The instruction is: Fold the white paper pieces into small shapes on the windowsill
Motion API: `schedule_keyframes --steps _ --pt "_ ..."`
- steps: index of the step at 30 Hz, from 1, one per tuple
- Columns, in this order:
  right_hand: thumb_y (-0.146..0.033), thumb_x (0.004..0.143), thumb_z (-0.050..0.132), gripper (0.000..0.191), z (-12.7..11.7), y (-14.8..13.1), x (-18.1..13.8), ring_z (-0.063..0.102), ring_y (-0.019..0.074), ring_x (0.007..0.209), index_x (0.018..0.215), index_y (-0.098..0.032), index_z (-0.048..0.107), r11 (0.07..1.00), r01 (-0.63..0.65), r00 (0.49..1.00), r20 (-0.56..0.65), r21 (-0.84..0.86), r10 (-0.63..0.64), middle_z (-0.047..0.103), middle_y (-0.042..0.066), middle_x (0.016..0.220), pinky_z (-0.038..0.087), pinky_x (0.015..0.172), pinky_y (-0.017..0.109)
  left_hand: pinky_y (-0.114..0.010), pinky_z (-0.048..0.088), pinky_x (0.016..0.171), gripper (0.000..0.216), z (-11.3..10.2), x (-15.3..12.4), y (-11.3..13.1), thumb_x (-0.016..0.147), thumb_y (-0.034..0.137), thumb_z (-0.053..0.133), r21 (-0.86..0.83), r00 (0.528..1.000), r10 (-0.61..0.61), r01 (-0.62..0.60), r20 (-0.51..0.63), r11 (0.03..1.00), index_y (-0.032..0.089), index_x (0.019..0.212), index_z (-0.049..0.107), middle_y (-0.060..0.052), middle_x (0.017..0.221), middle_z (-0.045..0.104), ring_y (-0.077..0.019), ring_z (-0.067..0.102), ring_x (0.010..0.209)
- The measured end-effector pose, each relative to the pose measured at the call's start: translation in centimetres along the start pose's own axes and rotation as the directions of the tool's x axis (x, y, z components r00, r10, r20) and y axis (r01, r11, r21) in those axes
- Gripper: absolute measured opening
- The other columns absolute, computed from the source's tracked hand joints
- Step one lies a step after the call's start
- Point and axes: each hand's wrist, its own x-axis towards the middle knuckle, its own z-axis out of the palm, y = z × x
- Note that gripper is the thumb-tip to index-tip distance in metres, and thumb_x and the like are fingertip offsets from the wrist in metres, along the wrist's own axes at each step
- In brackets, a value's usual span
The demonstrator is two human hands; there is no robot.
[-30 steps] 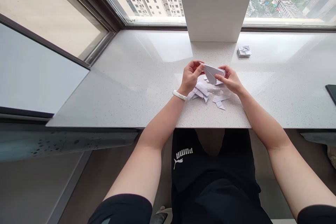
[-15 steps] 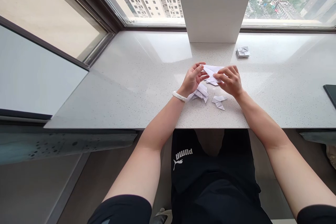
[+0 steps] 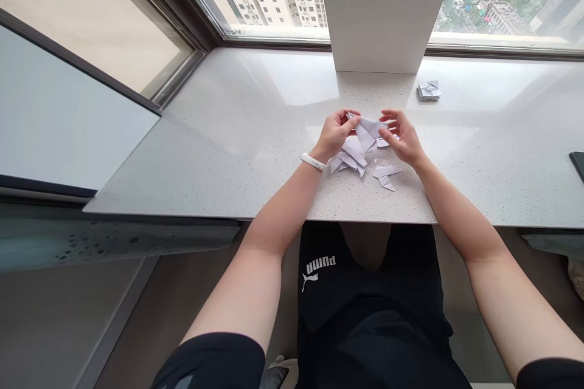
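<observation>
A folded white paper (image 3: 367, 129) with pointed corners is held up between my hands, just above the sill top. My left hand (image 3: 336, 134), with a white band on its wrist, pinches its left corner between thumb and fingers. At the opposite end, my right hand (image 3: 404, 138) has its thumb and fingertips around the paper's edge. Several folded white paper pieces (image 3: 352, 155) lie in a heap below my left hand. A smaller folded paper piece (image 3: 386, 175) rests nearer to me, below my right hand. More folded paper shows partly behind the held one.
A large white box (image 3: 381, 30) stands at the back against the window. In front of its right side sits a small stack of folded paper (image 3: 429, 90). A dark flat object (image 3: 578, 164) is cut off at the right edge. The speckled white sill (image 3: 219, 152) ends close to my lap.
My right hand has shifted from across the paper's middle to its right end, with its fingers opened out more. More of the paper's face shows. The view has shifted slightly.
</observation>
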Motion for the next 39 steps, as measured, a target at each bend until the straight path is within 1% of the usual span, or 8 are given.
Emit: schedule_keyframes --steps 5,8,11,15,23,31,36,39 --pt "-0.078 0.097 0.095 0.060 0.8 0.5 -0.1 0.069 0.0211 0.082 0.124 -0.029 0.075 0.964 -0.199 0.980 0.050 0.174 0.194 0.077 0.003 0.101 0.065 0.073 0.037 -0.035 0.071 0.088 0.037 0.2 -0.4 -0.3 0.102 0.042 0.102 0.080 0.999 0.041 -0.044 0.032 0.996 0.023 0.124 0.080 -0.003 0.094 0.079 -0.0209 0.081 0.092" --pt "-0.084 0.089 0.100 0.068 1.2 1.2 0.2 0.071 0.0201 0.085 0.116 -0.030 0.069 0.911 -0.239 0.964 -0.031 0.336 0.264 0.075 0.003 0.106 0.065 0.070 0.035 -0.037 0.073 0.094 0.047 0.7 -0.6 -0.3 0.106 0.054 0.098 0.071 0.999 0.037 -0.039 0.036 0.997 0.023 0.134 0.075 -0.007 0.108 0.085 -0.0234 0.085 0.103" --pt "-0.089 0.083 0.102 0.076 1.5 2.1 0.6 0.072 0.0182 0.085 0.112 -0.031 0.064 0.867 -0.231 0.941 -0.123 0.442 0.314 0.072 0.002 0.109 0.067 0.074 0.034 -0.037 0.073 0.093 0.044 1.2 -0.8 -0.3 0.113 0.061 0.089 0.074 0.996 0.024 -0.031 0.087 0.997 0.022 0.128 0.076 -0.009 0.114 0.085 -0.0228 0.085 0.103" --pt "-0.094 0.078 0.101 0.082 1.6 2.8 0.7 0.072 0.0179 0.086 0.112 -0.032 0.058 0.830 -0.271 0.928 -0.096 0.488 0.359 0.069 0.001 0.106 0.068 0.078 0.034 -0.033 0.071 0.088 0.035 1.4 -1.0 -0.3 0.112 0.055 0.091 0.084 0.991 -0.003 -0.008 0.134 0.996 0.022 0.119 0.082 -0.006 0.106 0.084 -0.0196 0.081 0.094" --pt "-0.093 0.087 0.094 0.076 1.7 1.7 0.5 0.073 0.0209 0.088 0.119 -0.032 0.063 0.878 -0.281 0.945 -0.051 0.388 0.324 0.075 0.004 0.115 0.067 0.076 0.036 -0.034 0.069 0.090 0.027 1.3 -1.1 0.3 0.105 0.045 0.098 0.026 0.992 -0.040 0.037 0.117 0.999 0.021 0.109 0.086 -0.007 0.105 0.087 -0.0194 0.081 0.091" --pt "-0.074 0.118 0.063 0.055 1.7 1.3 -0.2 0.075 0.0253 0.089 0.148 -0.028 0.067 0.959 -0.261 0.965 0.005 0.107 0.262 0.082 0.007 0.115 0.067 0.084 0.042 -0.035 0.067 0.090 0.028 1.5 -1.4 0.4 0.104 0.045 0.098 0.088 0.993 0.008 -0.018 0.119 0.996 0.020 0.106 0.086 -0.009 0.105 0.088 -0.0209 0.079 0.091" --pt "-0.063 0.120 0.057 0.049 1.6 1.3 -0.2 0.076 0.0270 0.095 0.148 -0.026 0.073 0.964 -0.245 0.969 -0.006 0.107 0.247 0.083 0.009 0.117 0.068 0.086 0.041 -0.033 0.066 0.087 0.021 1.6 -1.3 0.4 0.103 0.039 0.095 0.128 0.994 0.026 -0.039 0.102 0.991 0.020 0.107 0.086 -0.008 0.104 0.087 -0.0203 0.077 0.090" --pt "-0.057 0.117 0.058 0.043 1.5 1.3 0.1 0.078 0.0302 0.110 0.138 -0.027 0.081 0.973 -0.215 0.972 -0.073 0.086 0.222 0.086 0.009 0.123 0.069 0.100 0.046 -0.033 0.065 0.086 0.019 1.8 -1.4 0.4 0.103 0.037 0.094 0.145 0.996 0.036 -0.048 0.085 0.988 0.020 0.106 0.086 -0.008 0.102 0.087 -0.0203 0.077 0.089"
